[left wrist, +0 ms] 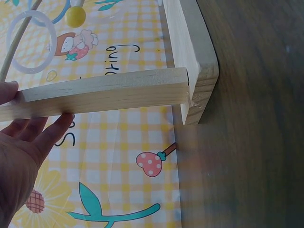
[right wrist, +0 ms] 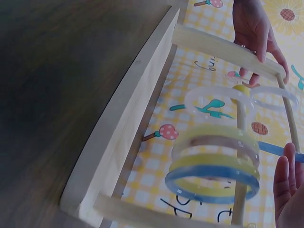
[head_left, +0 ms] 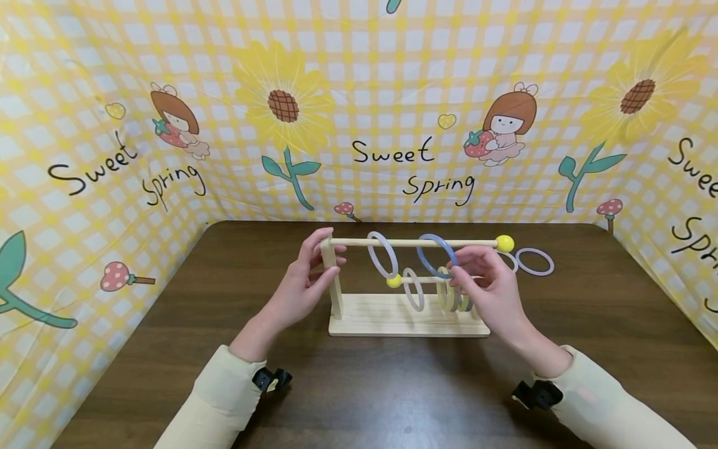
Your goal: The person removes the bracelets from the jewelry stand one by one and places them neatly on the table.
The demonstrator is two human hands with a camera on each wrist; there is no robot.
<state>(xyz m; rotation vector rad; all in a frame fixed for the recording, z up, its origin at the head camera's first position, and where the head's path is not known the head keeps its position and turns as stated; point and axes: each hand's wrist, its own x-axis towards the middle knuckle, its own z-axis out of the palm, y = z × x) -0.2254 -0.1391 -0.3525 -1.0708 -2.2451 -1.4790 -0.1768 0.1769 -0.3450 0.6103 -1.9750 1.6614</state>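
My left hand grips the top of the left post of a wooden stand, thumb in front and fingers behind. On the stand's upper rod, which ends in a yellow ball, hang two rings. One is a pale translucent ring nearer the left post. The other, a blue ring, is pinched by my right hand between thumb and fingers at its right side. Below, a shorter rod tipped with a yellow ball carries a whitish ring and several yellow, pale and blue rings.
The stand's flat base lies on a dark brown table. Two pale rings, one of them a lavender ring, lie at the back right, the other partly behind my right hand. A yellow checked cloth encloses the back and sides.
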